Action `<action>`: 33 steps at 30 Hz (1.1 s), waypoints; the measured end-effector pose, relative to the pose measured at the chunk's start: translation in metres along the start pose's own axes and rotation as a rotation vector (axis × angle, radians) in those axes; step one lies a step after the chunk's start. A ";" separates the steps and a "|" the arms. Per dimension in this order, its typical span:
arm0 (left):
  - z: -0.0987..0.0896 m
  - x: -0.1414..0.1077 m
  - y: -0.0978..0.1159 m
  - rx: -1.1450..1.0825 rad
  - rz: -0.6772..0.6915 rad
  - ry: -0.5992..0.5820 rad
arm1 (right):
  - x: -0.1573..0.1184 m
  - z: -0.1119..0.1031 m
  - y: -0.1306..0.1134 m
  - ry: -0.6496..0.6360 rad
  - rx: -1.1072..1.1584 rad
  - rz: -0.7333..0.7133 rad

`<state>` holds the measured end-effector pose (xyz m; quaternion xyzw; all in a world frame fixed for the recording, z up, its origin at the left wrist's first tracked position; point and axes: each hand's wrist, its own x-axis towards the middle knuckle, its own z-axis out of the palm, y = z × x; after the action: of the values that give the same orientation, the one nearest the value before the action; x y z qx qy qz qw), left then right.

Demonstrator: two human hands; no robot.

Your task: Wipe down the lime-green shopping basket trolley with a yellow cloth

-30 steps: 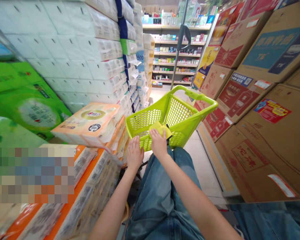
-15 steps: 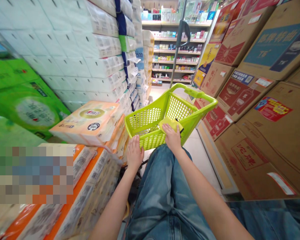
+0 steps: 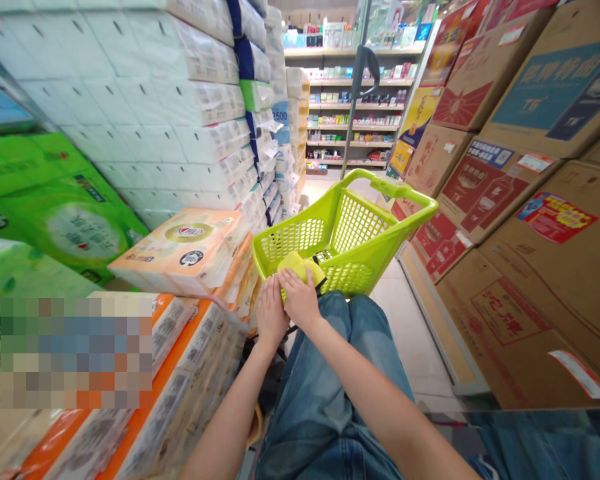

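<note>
A lime-green plastic shopping basket with a looped handle and perforated walls stands tilted beyond my knees. My left hand rests over its near left corner, fingers closed on the rim. Right beside it, my right hand presses a yellow cloth with a dark edge onto the same near rim. The hands touch or nearly touch. Part of the cloth is covered by my fingers. Inside the basket, a small dark-and-light item shows only in part.
Packs of tissue paper and tall white stacks line the left. Cardboard cartons are piled on the right. Shelves of small goods stand at the back, behind a glass door with a dark handle.
My right hand has slid left along the basket's near rim with the yellow cloth, from the rim's middle to beside my left hand. My left hand stays at the corner.
</note>
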<state>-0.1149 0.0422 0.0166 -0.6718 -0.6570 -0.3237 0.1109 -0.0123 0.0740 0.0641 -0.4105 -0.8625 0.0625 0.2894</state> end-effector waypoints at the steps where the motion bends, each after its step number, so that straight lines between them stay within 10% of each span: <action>1: -0.001 0.000 0.000 0.006 0.008 -0.004 | -0.001 -0.003 0.006 -0.006 -0.001 -0.017; 10: -0.002 0.001 0.002 0.010 0.009 0.011 | -0.006 -0.068 0.100 0.087 -0.101 0.208; 15: 0.000 0.001 0.005 -0.014 -0.005 0.017 | 0.001 -0.047 0.065 0.096 -0.103 0.296; 22: 0.000 -0.002 0.000 -0.014 0.004 -0.002 | -0.002 -0.004 -0.002 -0.002 -0.010 0.036; 33: -0.006 0.001 0.005 0.005 0.016 -0.017 | -0.006 -0.065 0.092 0.090 -0.103 0.240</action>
<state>-0.1117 0.0391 0.0237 -0.6795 -0.6532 -0.3154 0.1098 0.0887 0.1214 0.0834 -0.5272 -0.7955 0.0337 0.2968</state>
